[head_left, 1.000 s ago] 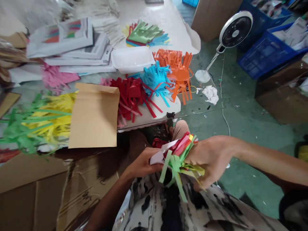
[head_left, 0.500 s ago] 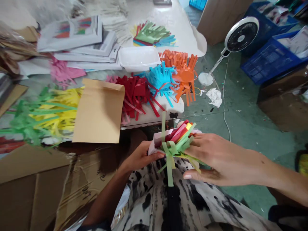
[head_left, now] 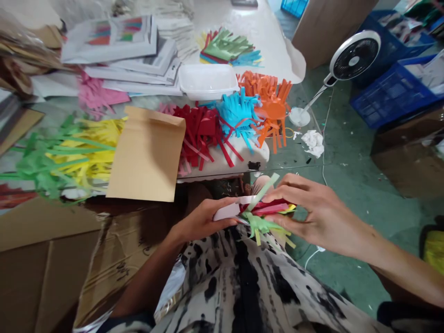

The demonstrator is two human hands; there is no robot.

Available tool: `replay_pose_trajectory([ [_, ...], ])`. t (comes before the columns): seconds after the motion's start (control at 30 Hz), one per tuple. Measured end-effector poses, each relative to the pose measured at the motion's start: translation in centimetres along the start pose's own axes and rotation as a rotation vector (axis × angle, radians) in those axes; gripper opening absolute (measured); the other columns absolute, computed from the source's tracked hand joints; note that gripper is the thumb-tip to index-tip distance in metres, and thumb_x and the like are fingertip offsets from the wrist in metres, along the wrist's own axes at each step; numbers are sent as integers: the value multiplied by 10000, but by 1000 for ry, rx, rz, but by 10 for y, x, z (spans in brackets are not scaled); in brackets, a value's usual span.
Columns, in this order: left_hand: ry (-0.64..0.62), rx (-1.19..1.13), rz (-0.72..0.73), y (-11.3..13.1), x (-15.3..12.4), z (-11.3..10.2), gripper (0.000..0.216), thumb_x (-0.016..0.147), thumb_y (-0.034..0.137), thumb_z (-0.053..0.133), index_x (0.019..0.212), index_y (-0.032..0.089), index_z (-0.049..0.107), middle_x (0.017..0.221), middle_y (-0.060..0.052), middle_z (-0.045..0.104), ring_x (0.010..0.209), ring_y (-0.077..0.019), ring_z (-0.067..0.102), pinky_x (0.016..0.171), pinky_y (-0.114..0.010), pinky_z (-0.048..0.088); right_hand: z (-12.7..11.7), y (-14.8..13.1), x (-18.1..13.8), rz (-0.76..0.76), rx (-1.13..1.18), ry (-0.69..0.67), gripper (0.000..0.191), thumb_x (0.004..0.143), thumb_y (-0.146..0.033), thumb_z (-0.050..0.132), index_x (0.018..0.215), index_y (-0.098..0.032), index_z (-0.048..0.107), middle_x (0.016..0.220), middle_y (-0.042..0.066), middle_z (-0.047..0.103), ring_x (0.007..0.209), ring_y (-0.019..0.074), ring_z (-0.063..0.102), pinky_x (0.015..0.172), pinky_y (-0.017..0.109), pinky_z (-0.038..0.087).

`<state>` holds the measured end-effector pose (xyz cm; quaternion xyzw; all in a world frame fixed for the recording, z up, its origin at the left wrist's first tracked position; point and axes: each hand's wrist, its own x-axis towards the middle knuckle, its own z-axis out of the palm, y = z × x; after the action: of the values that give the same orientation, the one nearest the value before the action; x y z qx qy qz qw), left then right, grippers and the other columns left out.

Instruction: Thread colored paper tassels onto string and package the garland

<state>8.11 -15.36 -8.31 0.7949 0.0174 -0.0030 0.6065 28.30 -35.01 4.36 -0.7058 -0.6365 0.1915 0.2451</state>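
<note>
A bundle of fringed tissue paper (head_left: 265, 222) in green, red, pink and yellow lies between my hands, just above my lap. White paper (head_left: 227, 212) wraps its left end, and my left hand (head_left: 206, 217) pinches that wrap between thumb and fingers. My right hand (head_left: 307, 212) closes on the coloured strips from the right, thumb below and fingers above. One pale green strip (head_left: 265, 189) sticks up past the right fingers. On the table edge beyond, a brown paper envelope (head_left: 147, 159) overlaps yellow fringe (head_left: 85, 150) and dark red fringe (head_left: 203, 132).
Blue fringe (head_left: 239, 113), orange fringe (head_left: 274, 104), green fringe (head_left: 45, 157) and a white plastic tub (head_left: 208, 79) line the table. Stacked printed sheets (head_left: 114, 41) lie behind. A fan (head_left: 355, 58) and blue crates (head_left: 391, 92) stand on the floor at right. Cardboard (head_left: 48, 259) is at lower left.
My right hand has moved from lying over the fringe to gripping the strips. The bundle's strips now point more to the right, and the long green strip no longer hangs down. The view shifted slightly.
</note>
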Motion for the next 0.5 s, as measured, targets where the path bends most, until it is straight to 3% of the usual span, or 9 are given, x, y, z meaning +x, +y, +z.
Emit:
replay_pose_trajectory([
  [0.1,-108,3,-23,6,1,-2,499,990,411,653,1410,148,601,905,-13,675,689,-104,502,622,-188,370,10,1,0,-153,-91,-112,164,1019,-189,529,1035,-211,690,933,62,651,767,179,612,599,283,462],
  [0.23,-264,-128,-31,7,9,-3,357,981,430,649,1150,117,684,807,8,608,673,-105,487,601,-192,359,44,14,2,-325,-140,-201,323,1021,-103,414,790,-208,616,830,34,613,631,153,508,536,304,364],
  [0.37,-297,-294,-94,-11,17,-4,350,944,427,689,1080,105,672,800,6,597,681,-106,478,594,-189,366,64,30,8,-276,-63,-133,311,995,-98,465,756,-197,637,819,31,631,639,139,541,550,286,381],
  [0.5,-253,-402,-129,-26,19,-13,350,877,422,755,998,96,709,848,-37,659,751,-144,548,667,-213,442,46,36,13,-177,197,96,111,971,-198,668,959,-225,775,900,36,739,792,155,679,687,268,514],
])
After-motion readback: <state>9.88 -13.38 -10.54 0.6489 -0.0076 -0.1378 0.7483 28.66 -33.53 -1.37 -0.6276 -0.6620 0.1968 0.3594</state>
